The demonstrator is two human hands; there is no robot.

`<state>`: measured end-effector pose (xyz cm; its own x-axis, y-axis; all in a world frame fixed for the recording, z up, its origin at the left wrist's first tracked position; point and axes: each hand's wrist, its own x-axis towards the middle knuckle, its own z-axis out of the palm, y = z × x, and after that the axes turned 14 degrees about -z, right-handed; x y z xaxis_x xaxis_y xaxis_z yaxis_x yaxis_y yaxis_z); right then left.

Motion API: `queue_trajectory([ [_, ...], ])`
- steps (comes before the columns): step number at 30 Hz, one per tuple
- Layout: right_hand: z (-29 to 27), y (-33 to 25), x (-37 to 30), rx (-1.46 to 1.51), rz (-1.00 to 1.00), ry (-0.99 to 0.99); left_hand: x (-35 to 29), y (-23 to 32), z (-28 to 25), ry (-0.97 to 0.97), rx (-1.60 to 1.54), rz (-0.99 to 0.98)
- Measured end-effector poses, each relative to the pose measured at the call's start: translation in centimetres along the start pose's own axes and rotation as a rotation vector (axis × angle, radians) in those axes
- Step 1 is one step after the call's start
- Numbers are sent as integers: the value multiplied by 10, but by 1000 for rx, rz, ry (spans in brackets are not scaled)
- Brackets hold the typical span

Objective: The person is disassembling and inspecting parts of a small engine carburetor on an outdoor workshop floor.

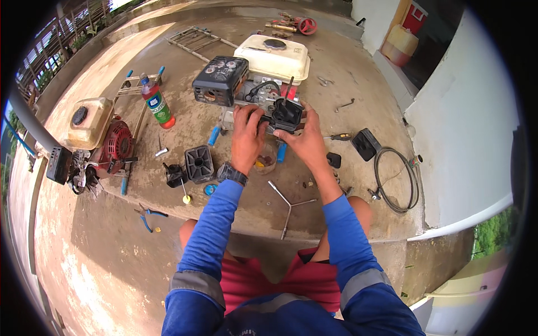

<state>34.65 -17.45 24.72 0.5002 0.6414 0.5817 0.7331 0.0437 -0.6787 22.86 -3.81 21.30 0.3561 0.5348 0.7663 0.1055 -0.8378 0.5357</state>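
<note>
In front of me is a small engine with a cream fuel tank (276, 57) and a black muffler cover (221, 80). A black, box-shaped air filter housing (287, 116), its inside facing up, sits at the engine's near side. My right hand (307, 139) grips its right and near edges, thumb at the near edge. My left hand (246, 137) is curled at its left side; the fingertips are partly hidden against dark parts there. Beneath the hands stands a clear container (265, 158) with small parts in it, partly covered by my left hand.
Left stand a second engine (116, 140) and a bottle of red liquid (158, 103). Nearer lie a black filter cover (199, 164), pliers (148, 217) and a three-way wrench (290, 205). Right are a screwdriver (339, 136), a black cover (366, 144), a coiled hose (416, 187) and a white wall (459, 123).
</note>
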Motion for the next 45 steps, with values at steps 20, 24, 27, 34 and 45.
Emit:
queue_trajectory([
  [20, 8, 18, -1, -139, -155, 48, 1, 5, 7, 125, -41, -77],
  [24, 11, 14, 0, -174, -150, 18, 2, 1, 9, 151, -52, -91],
  [27, 16, 13, -1, -153, -150, 40, 2, -2, 10, 164, -62, -75],
  [34, 19, 10, 0, -209, -218, 92, 2, -1, 14, 201, -85, -123],
  [45, 20, 12, 2, -221, -253, 139, 0, -4, 13, 195, -129, -118],
])
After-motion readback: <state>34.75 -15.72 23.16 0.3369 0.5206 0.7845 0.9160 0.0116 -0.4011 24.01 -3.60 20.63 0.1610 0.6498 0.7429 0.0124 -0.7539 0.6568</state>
